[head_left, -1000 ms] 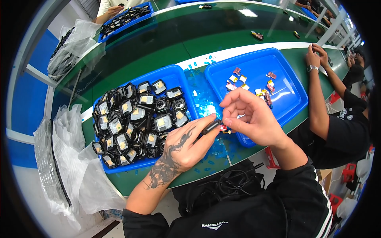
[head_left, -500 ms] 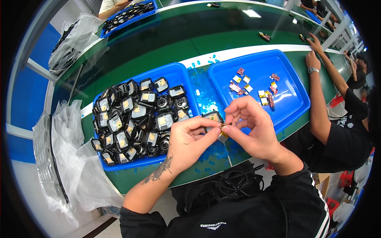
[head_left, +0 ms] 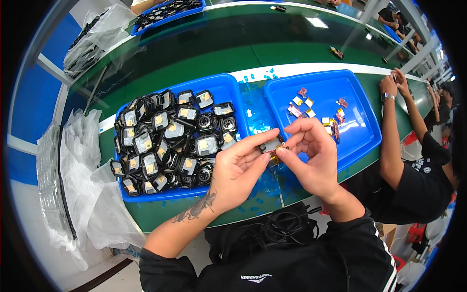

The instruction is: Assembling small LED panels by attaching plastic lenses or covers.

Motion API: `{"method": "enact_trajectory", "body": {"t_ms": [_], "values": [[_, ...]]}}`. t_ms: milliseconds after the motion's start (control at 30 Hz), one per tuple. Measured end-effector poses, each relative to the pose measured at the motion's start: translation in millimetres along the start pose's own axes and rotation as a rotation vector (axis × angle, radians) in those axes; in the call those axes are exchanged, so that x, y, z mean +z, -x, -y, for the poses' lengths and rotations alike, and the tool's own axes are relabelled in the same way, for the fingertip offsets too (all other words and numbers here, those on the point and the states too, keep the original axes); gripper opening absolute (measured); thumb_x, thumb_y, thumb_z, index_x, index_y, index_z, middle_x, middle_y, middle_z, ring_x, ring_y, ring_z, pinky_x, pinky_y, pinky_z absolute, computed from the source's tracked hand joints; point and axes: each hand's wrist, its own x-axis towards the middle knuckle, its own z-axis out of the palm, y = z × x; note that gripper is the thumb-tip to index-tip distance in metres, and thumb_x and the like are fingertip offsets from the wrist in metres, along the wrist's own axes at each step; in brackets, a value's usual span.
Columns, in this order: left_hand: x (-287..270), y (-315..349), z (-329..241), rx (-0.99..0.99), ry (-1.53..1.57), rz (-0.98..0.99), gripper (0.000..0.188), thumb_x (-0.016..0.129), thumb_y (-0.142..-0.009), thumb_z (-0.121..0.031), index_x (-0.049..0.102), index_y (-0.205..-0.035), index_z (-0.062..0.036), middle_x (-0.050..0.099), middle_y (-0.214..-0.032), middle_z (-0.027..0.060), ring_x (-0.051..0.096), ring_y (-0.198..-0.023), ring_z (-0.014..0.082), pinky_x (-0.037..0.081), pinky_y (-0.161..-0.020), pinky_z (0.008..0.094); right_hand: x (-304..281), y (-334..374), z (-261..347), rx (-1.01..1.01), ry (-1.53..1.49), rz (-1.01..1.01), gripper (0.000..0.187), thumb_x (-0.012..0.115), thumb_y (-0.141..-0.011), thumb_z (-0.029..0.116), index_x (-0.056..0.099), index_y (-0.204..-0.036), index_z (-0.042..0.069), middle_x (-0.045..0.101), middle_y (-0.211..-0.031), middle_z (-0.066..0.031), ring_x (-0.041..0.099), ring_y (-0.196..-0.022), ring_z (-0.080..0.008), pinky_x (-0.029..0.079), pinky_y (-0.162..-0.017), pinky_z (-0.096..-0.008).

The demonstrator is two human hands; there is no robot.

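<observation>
My left hand and my right hand meet over the bench between two blue trays. A small red circuit board with a pale, yellow-edged part lies between the fingertips. My right thumb and fingers pinch its upper end. My left thumb presses on its other side, with the left index finger stretched out above. Just behind it is an open black smartwatch case, partly hidden by my fingers; whether the board touches it I cannot tell. Nearest my left hand, a heap of black watch cases fills the left tray.
Several red boards with pale battery-like parts lie in the right tray. Blue film scraps litter the green bench. Black cables hang by my lap. A co-worker's arms reach in at the right. Plastic sheeting hangs left.
My left index finger has lifted from the pinch and stretched out. The board has turned, showing more of its red face. The whole view has shifted slightly; the co-worker's hands have come together.
</observation>
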Motion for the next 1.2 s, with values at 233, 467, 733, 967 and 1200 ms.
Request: {"method": "enact_trajectory", "body": {"t_ms": [233, 467, 733, 967, 1200], "values": [[4.8, 0.1, -1.4, 0.028, 0.053, -0.063, 0.047, 0.052, -0.091, 0.010, 0.044, -0.137, 0.0029, 0.058, -0.125, 0.0168, 0.058, -0.116, 0.0174, 0.048, -0.099, 0.0278, 3.6, -1.7, -5.5, -0.085, 0.238, -0.051, 0.038, 0.071, -0.079, -0.005, 0.055, -0.113, 0.002, 0.058, -0.089, -0.0036, 0.060, -0.078, -0.0083, 0.050, -0.062, -0.0201], [5.6, 0.7, 0.4, 0.056, 0.040, -0.117, 0.037, 0.053, -0.090, 0.010, 0.049, -0.126, 0.0036, 0.060, -0.121, 0.0153, 0.060, -0.112, 0.0172, 0.051, -0.096, 0.0289, 7.2, -2.5, 0.3, -0.054, 0.188, 0.009, 0.042, 0.071, -0.079, -0.004, 0.055, -0.117, 0.003, 0.058, -0.091, -0.0045, 0.060, -0.080, -0.0110, 0.054, -0.064, -0.0237], [-2.2, -2.4, -2.4, -0.008, 0.130, -0.137, 0.042, 0.057, -0.089, 0.009, 0.045, -0.129, 0.0028, 0.061, -0.119, 0.0172, 0.061, -0.111, 0.0188, 0.051, -0.095, 0.0299, 9.6, -16.8, 0.0, 0.039, 0.117, 0.089, 0.046, 0.070, -0.080, -0.005, 0.053, -0.122, 0.003, 0.058, -0.091, -0.0026, 0.059, -0.083, -0.0091, 0.054, -0.069, -0.0219], [-3.7, 3.0, 8.0, 0.326, -0.400, -0.307, 0.071, 0.058, -0.087, 0.004, 0.021, -0.147, -0.0003, 0.035, -0.146, 0.0221, 0.042, -0.133, 0.0288, 0.042, -0.103, 0.0398, 1.1, -107.0, -5.5, 0.017, 0.099, 0.193, 0.049, 0.070, -0.079, -0.003, 0.051, -0.124, 0.001, 0.061, -0.084, -0.0037, 0.061, -0.077, -0.0092, 0.051, -0.067, -0.0217], [4.6, 7.1, 7.1, 1.039, -1.046, -0.049, 0.050, 0.071, -0.077, -0.003, 0.051, -0.122, -0.0067, 0.058, -0.123, 0.0201, 0.060, -0.109, 0.0326, 0.053, -0.088, 0.0412, -21.6, -263.2, -108.0, 0.230, 0.528, 0.039, 0.047, 0.078, -0.074, 0.008, 0.058, -0.116, -0.001, 0.067, -0.087, -0.0112, 0.065, -0.078, -0.0176, 0.052, -0.069, -0.0291]]}}
